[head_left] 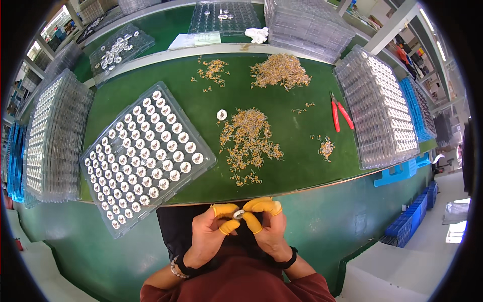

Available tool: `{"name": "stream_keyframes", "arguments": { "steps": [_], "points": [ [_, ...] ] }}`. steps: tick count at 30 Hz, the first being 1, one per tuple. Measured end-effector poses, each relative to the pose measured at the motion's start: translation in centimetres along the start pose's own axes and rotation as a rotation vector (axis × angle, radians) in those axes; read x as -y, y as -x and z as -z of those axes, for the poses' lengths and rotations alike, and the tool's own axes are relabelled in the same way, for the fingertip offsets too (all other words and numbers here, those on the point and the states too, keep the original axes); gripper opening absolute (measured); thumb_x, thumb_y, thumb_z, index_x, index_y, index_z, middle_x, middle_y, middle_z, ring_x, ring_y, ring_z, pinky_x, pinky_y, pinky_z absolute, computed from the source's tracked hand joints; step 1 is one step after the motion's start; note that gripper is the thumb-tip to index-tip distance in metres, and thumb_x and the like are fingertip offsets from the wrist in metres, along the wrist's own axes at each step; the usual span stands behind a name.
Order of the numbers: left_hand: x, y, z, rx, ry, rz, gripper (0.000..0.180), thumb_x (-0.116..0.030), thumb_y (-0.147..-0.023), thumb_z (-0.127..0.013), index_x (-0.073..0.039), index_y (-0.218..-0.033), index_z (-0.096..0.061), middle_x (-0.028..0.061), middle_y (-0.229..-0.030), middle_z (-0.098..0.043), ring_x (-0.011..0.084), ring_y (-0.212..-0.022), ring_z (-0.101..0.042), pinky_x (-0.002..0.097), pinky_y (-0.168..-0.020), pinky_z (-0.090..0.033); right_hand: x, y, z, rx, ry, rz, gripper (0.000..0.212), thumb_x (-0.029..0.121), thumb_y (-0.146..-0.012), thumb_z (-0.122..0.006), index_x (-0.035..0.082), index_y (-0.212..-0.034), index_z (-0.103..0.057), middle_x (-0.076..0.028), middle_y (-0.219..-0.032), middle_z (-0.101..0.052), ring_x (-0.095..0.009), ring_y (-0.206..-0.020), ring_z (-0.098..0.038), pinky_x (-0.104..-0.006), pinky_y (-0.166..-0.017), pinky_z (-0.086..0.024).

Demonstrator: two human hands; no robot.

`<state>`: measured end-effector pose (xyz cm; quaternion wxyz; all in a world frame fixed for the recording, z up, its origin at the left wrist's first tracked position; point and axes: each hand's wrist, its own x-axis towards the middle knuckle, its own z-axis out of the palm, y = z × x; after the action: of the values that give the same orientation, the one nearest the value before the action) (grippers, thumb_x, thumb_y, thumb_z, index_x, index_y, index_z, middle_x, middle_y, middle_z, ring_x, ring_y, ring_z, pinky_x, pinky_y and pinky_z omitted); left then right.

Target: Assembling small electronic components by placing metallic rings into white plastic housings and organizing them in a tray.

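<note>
Holding a small round silvery part (239,214) between them, the left hand (209,236) and the right hand (269,232) meet close to the body, just below the near edge of the green surface (297,151). Each hand's grip is narrow and pinched on the part, thumb and forefinger closed on its rim. Yellow rubber finger covers (261,205) sit on those fingers, likely for a surer hold on so small a piece and to keep it clean.

The clear tray (146,151) of round parts lies up and to the left of the hands, near the edge and turned at an angle, which looks to keep its pockets within easy reach. Straight beyond the hands, a loose heap of small tan pieces (249,141) is spread flat, so single pieces can be picked out; one lone round part (222,115) rests at its far left corner. Two more heaps (279,70) lie farther off. Red-handled pliers (339,116) lie right of the middle heap.

Stacks of clear trays (377,110) stand far right of the hands and another stack (53,136) far left, with blue crates (417,108) behind the right one. No label is legible; a pale sheet (193,40) lies beyond the far edge.
</note>
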<state>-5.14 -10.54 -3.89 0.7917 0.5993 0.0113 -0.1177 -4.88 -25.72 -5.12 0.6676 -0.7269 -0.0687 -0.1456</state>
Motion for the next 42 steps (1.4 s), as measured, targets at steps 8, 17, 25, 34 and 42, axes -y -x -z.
{"name": "stream_keyframes", "arguments": {
  "steps": [8, 17, 25, 34, 42],
  "points": [
    [-0.4, -0.6, 0.8, -0.085, 0.161, 0.028, 0.022, 0.001, -0.093, -0.056, 0.006, -0.114, -0.059, 0.0121, -0.099, -0.066, 0.0173, -0.083, -0.065, 0.0262, -0.059, -0.056, 1.4, -3.3, 2.1, 0.05, 0.507, 0.172, 0.023, -0.003, -0.073, -0.073, 0.002, -0.093, -0.063, -0.012, -0.087, -0.064, -0.03, -0.078, -0.061, -0.0359, -0.068, -0.05],
    [-0.6, -1.3, 0.3, 0.006, 0.115, 0.032, 0.024, -0.009, -0.095, -0.053, 0.004, -0.115, -0.057, 0.0124, -0.1, -0.063, 0.0179, -0.084, -0.063, 0.0281, -0.06, -0.054, 0.3, -6.5, 3.8, 0.162, 0.889, 0.235, 0.016, 0.004, -0.075, -0.072, 0.003, -0.086, -0.061, -0.011, -0.078, -0.056, -0.031, -0.07, -0.057, -0.0406, -0.061, -0.046],
    [-0.7, -1.5, -0.4, 0.038, 0.162, 0.066, 0.024, -0.006, -0.096, -0.05, 0.004, -0.117, -0.055, 0.0135, -0.098, -0.063, 0.0176, -0.081, -0.062, 0.027, -0.057, -0.053, 0.0, -6.5, 6.2, 0.037, 0.806, 0.203, 0.019, -0.004, -0.077, -0.069, -0.001, -0.095, -0.063, -0.014, -0.085, -0.062, -0.032, -0.075, -0.059, -0.0383, -0.066, -0.049],
    [-0.7, -1.4, -0.2, 0.015, 0.12, 0.094, 0.021, 0.006, -0.093, -0.049, 0.004, -0.113, -0.056, 0.0117, -0.099, -0.063, 0.0152, -0.082, -0.063, 0.0252, -0.06, -0.054, 0.1, -6.5, 7.7, 0.015, 0.817, 0.21, 0.018, -0.001, -0.074, -0.072, 0.001, -0.09, -0.065, -0.012, -0.082, -0.061, -0.031, -0.073, -0.058, -0.0377, -0.064, -0.048],
    [-0.4, -1.4, -0.6, 0.048, 0.129, 0.076, 0.019, 0.007, -0.093, -0.049, 0.004, -0.11, -0.056, 0.0111, -0.099, -0.063, 0.017, -0.086, -0.064, 0.0275, -0.063, -0.057, 0.0, -7.4, 7.0, 0.11, 0.993, 0.231, 0.017, 0.001, -0.072, -0.073, 0.004, -0.088, -0.066, -0.011, -0.078, -0.059, -0.03, -0.069, -0.057, -0.0384, -0.062, -0.047]
  ]
}}
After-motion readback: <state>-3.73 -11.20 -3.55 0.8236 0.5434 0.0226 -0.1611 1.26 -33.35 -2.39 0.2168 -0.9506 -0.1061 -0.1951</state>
